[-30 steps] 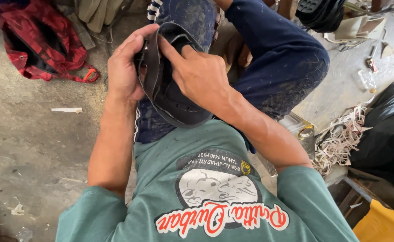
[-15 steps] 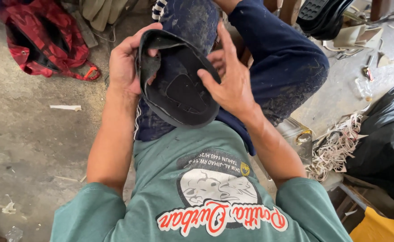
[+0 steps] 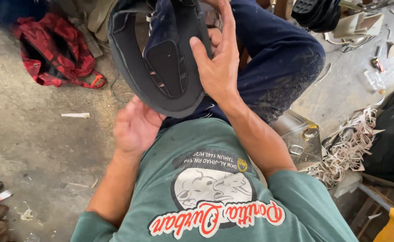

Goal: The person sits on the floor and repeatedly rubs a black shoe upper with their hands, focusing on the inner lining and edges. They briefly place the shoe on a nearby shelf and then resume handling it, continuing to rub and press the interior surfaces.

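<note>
Red bag (image 3: 53,58) is laid on concrete floor (image 3: 31,148). Left hand (image 3: 136,125), fingers loosely curled, is placed under dark shoe upper (image 3: 161,58), held above lap. Right hand (image 3: 217,62), fingers extended, is pressed flat against its side. Paper scraps (image 3: 349,148) are heaped at right.

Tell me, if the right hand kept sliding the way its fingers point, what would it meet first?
The right hand points up the picture, lying along the dark shoe upper. It would probably run along that piece's edge and then meet the blue trouser leg; depth is unclear.
</note>
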